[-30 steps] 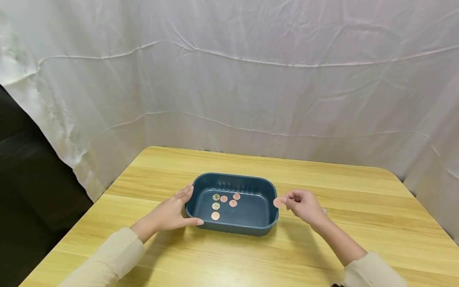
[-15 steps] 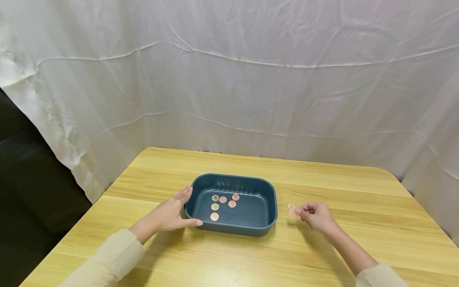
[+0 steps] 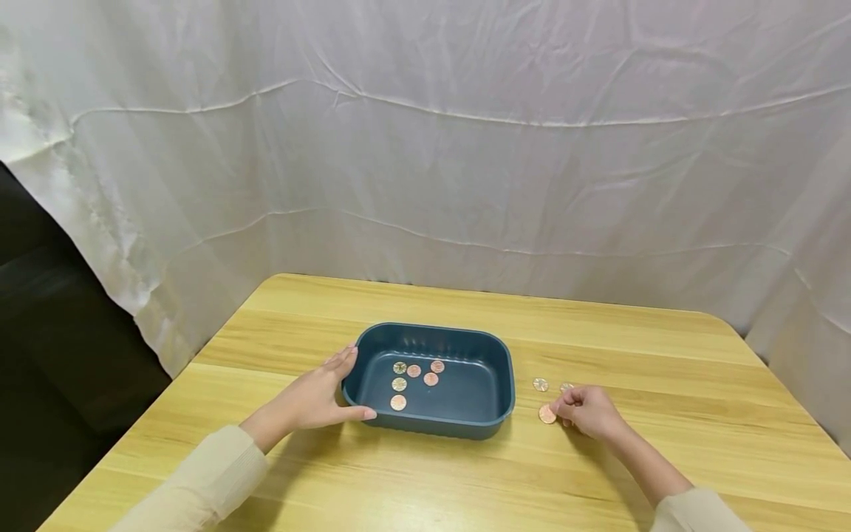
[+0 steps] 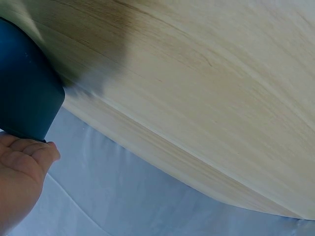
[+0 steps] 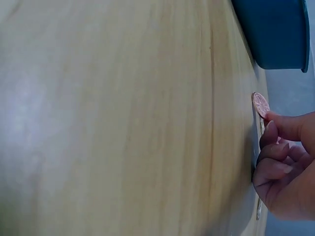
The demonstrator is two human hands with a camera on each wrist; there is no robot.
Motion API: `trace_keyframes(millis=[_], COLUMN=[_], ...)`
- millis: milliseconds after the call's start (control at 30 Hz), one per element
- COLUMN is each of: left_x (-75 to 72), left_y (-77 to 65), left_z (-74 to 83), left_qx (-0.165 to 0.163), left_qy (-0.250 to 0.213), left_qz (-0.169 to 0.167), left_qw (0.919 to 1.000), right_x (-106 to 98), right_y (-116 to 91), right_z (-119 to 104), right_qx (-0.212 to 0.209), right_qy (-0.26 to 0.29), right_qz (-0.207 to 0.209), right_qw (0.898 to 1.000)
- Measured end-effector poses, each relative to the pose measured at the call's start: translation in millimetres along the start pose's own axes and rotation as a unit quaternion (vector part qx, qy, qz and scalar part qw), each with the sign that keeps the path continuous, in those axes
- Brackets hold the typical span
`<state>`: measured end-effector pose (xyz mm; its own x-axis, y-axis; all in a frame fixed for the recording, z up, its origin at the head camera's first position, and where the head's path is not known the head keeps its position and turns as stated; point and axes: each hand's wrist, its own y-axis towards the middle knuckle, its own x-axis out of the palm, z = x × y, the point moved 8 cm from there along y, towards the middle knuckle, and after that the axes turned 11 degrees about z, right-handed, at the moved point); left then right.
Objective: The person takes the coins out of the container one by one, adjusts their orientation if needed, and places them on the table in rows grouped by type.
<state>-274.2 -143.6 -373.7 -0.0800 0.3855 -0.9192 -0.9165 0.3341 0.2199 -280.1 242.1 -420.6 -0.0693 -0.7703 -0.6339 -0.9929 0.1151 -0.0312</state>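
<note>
A copper-coloured coin (image 3: 547, 414) is pinched at its edge between the thumb and fingertips of my right hand (image 3: 590, 414), low over the table right of a dark blue tray (image 3: 432, 428). The right wrist view shows this coin (image 5: 260, 104) tilted at the fingertips. My left hand (image 3: 312, 395) rests against the tray's left end, fingers nearly straight along the side and thumb on the front rim. Inside the tray, several coins lie flat toward the left: copper ones such as the front coin (image 3: 398, 403), and yellowish ones such as the middle coin (image 3: 399, 384).
Two pale coins lie on the wooden table (image 3: 425, 488) behind my right hand: the left coin (image 3: 540, 384) shows fully, the right coin (image 3: 566, 386) is partly covered by the hand. A white curtain (image 3: 425, 185) hangs behind the table.
My right hand has moved right from the tray's right rim and then down toward the table, carrying the copper coin. The left hand and tray have stayed in place.
</note>
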Motion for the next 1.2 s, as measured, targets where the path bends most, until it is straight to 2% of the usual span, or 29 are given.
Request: trace_keyframes(millis=[267, 700, 800, 900, 1100, 1200], left_x=[-0.6, 0.4, 0.6, 0.4, 0.3, 0.0], left_y=[-0.2, -0.7, -0.5, -0.3, -0.7, -0.4], left_z=[-0.2, -0.3, 0.0, 0.0, -0.2, 0.3], left_qx=[0.007, -0.001, 0.001, 0.003, 0.0, 0.001], left_qy=[0.003, -0.001, -0.001, -0.001, -0.001, 0.001], left_qz=[0.003, 0.003, 0.004, 0.004, 0.004, 0.004], left_qw=[1.0, 1.0, 1.0, 1.0, 1.0, 1.0], right_x=[0.9, 3.3, 1.3, -2.2, -7.7, -7.6], right_y=[3.2, -1.9, -2.9, -2.6, -3.9, -7.6], right_z=[-5.3, -15.1, -19.2, -30.5, -62.6, -77.1], right_qx=[-0.028, -0.06, -0.056, -0.071, -0.148, -0.172], right_qy=[-0.044, -0.072, -0.065, -0.05, 0.0, 0.03], right_qz=[0.021, 0.033, 0.036, 0.045, 0.075, 0.088], right_qw=[0.998, 0.995, 0.996, 0.995, 0.986, 0.981])
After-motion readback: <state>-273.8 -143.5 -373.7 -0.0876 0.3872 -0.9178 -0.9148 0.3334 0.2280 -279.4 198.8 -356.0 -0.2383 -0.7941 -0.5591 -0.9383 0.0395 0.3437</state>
